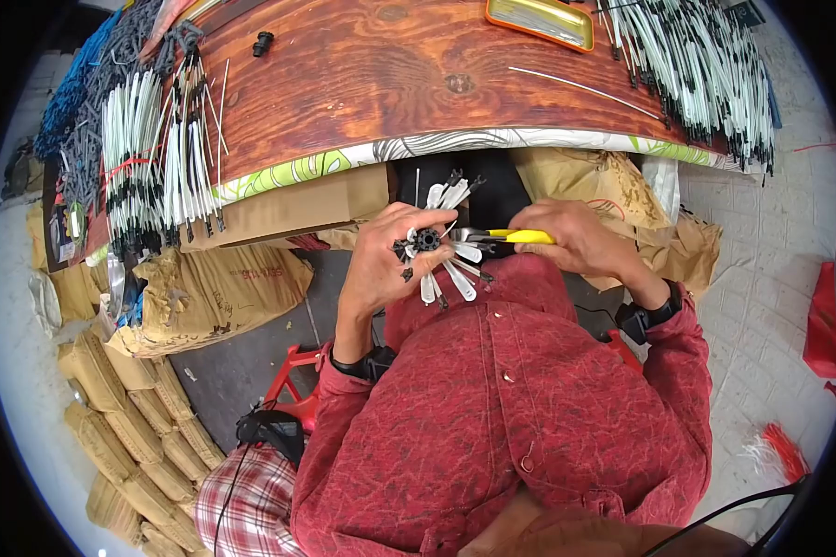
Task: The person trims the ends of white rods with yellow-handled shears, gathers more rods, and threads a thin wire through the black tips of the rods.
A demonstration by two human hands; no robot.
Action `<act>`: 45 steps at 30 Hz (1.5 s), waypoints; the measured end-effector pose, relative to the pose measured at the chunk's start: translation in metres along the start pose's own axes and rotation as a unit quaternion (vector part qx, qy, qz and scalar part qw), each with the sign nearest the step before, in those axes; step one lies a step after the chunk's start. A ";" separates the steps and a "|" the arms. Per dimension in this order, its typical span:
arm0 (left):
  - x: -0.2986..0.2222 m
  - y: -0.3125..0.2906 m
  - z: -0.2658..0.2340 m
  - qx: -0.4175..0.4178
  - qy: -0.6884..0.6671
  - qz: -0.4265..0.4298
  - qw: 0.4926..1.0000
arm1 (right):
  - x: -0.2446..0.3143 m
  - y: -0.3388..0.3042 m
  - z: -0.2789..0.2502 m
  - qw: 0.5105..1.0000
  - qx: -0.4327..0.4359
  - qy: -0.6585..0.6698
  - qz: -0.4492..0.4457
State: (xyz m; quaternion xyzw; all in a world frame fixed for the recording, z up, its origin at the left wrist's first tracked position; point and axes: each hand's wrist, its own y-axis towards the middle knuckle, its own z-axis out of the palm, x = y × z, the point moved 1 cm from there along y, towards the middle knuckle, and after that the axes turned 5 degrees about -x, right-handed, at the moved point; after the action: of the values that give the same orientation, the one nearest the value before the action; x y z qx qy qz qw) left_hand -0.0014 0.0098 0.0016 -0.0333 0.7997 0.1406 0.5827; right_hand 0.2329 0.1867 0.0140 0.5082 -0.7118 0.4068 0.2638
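Gripping a black ribbed hub point(427, 240), the left hand point(381, 252) is curled with thumb and fingers closed around it. The hub is positioned above the lap, on the person's side of the table point(362, 74); white strips point(462, 283) with black ends radiate from it in several directions. The right hand point(571, 239) is wrapped around the yellow handles of a pair of pliers point(528, 237) — the metal jaws point left and reach in among the strips beside the hub. Whether the jaws clamp a strip cannot be determined.

On the table, a bundle of white rods point(130, 139) with a red tie lies at the left, and a larger pile of black-tipped rods point(701, 74) at the right. A single loose rod point(585, 95) lies near that pile — below a yellow tray point(539, 34) containing thin pieces.
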 end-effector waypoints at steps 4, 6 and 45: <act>-0.001 0.000 0.002 -0.002 0.004 0.015 1.000 | 0.001 0.004 0.001 0.991 -0.057 -0.082 -0.094; -0.005 0.001 0.001 0.000 0.012 0.014 1.000 | 0.004 0.004 0.002 0.988 -0.081 -0.076 -0.111; 0.001 -0.005 -0.007 0.030 0.006 0.053 0.998 | -0.023 0.039 0.076 0.960 -0.169 0.099 -0.203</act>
State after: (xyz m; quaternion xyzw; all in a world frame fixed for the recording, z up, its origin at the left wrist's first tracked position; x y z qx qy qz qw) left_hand -0.0066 0.0035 0.0020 0.0254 0.8079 0.1473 0.5701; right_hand 0.2076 0.1404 -0.0565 0.5471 -0.6224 0.2672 0.4918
